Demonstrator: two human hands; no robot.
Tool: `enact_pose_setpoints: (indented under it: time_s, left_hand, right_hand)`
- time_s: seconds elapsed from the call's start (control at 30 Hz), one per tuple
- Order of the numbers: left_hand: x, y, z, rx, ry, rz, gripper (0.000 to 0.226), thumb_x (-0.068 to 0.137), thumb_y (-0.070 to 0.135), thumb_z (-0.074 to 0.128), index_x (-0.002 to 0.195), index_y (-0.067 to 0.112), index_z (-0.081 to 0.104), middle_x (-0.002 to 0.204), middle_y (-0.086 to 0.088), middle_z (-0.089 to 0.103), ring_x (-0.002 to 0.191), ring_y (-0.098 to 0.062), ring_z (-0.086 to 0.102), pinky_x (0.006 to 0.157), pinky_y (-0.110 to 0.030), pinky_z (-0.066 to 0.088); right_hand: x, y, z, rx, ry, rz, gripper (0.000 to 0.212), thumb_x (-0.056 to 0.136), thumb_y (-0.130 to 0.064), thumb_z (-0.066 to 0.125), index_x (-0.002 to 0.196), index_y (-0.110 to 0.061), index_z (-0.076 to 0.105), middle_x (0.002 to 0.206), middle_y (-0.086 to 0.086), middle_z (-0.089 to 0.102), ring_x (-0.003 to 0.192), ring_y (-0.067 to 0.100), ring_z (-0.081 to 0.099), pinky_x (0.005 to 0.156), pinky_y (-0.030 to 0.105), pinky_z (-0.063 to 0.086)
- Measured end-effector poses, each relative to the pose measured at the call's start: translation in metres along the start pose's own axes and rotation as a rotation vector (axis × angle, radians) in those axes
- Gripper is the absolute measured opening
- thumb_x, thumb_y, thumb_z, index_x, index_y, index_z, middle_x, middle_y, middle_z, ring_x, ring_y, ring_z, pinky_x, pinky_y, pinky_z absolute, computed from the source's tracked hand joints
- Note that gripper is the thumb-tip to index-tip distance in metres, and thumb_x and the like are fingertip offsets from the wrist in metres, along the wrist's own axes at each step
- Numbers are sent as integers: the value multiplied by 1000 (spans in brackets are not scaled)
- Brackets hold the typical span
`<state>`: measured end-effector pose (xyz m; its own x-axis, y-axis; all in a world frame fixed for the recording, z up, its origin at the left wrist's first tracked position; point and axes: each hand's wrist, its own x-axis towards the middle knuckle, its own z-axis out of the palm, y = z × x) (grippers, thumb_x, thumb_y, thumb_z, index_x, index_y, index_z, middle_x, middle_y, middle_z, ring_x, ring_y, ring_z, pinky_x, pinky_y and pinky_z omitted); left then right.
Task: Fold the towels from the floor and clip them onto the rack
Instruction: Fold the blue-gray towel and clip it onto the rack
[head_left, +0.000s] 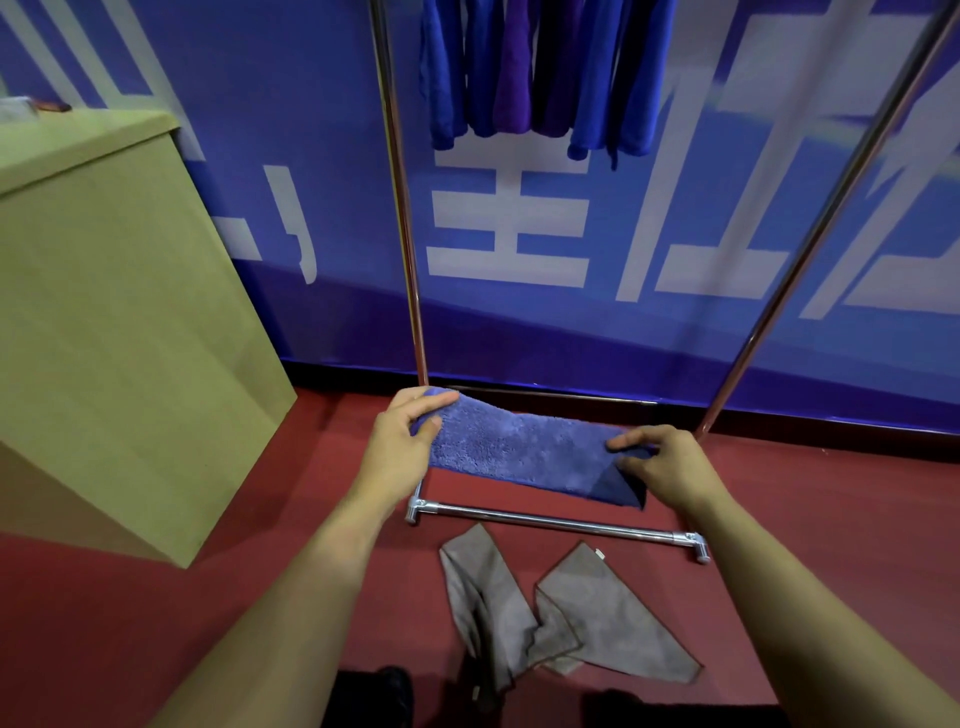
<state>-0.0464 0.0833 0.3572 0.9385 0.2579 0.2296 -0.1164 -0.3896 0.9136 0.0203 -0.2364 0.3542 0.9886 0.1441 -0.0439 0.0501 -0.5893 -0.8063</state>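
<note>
Towel work centres on a blue microfibre towel (519, 452), folded into a long band and held in the air above the rack's (550, 522) chrome base bar. The left hand (402, 441) grips its left end, fingers curled over the top edge and thumb on the near face; the right hand (662, 465) pinches the right end. Below, a crumpled grey towel (566, 608) lies on the red floor (130, 623). Blue and purple towels (540, 73) hang from the rack's top.
</note>
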Motion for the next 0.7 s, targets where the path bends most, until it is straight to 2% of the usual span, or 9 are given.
enact_pose_setpoints:
  time_s: [0.1,0.17,0.27,0.37,0.47,0.6,0.67,0.7]
  left_hand:
    - [-3,8,5,88,-52,80,42,93,-11,53,113,20,74,122,2,60,111,9,55,102,-8,36]
    - [-6,9,10,130,-119,107,39,93,-13,52,112,12,75,119,2,59,108,13,54,99,-4,34]
    - [-11,6,16,226,-252,135,37,92,-12,52,113,10,75,117,6,59,107,5,55,100,-4,32]
    - [-13,6,17,263,-376,82,36,92,-9,56,111,13,76,113,10,60,107,1,58,99,-5,33]
    - [-15,10,17,233,-447,70,35,87,-7,62,104,19,79,109,12,66,107,3,61,100,-10,37]
    - [-18,25,15,116,-505,60,34,86,-8,64,102,18,80,108,13,70,106,4,63,99,-10,38]
    - [-18,32,14,44,-523,57,35,87,-9,65,104,17,79,111,10,70,109,0,63,100,-11,39]
    - [-18,33,14,15,-523,50,36,87,-9,64,105,18,78,113,8,70,111,-2,63,102,-12,40]
  right_hand:
    - [1,2,3,-88,-14,-57,30,74,4,75,87,-23,78,97,-7,67,101,17,67,96,31,49]
    - [-1,-2,4,-29,-44,-60,28,78,0,77,89,-26,76,109,-4,63,105,16,64,101,30,46]
    - [-6,-12,9,114,-117,-91,31,80,-1,78,86,-32,74,119,0,66,105,12,66,101,28,48]
    - [-13,-22,19,120,-209,-185,33,78,-4,80,87,-35,74,119,-4,66,104,-4,63,100,20,47]
    - [-20,-30,30,96,-344,-244,30,79,-9,82,92,-36,75,129,-7,60,116,-10,55,98,14,43]
    - [-28,-36,42,97,-522,-285,35,76,-9,83,101,-33,77,143,-5,49,134,-3,44,113,22,35]
    - [-32,-39,48,110,-597,-303,35,76,-10,83,104,-30,78,142,-4,52,134,1,46,114,24,34]
    - [-34,-41,51,121,-623,-292,33,76,-11,83,105,-27,78,135,-5,59,127,2,53,110,24,37]
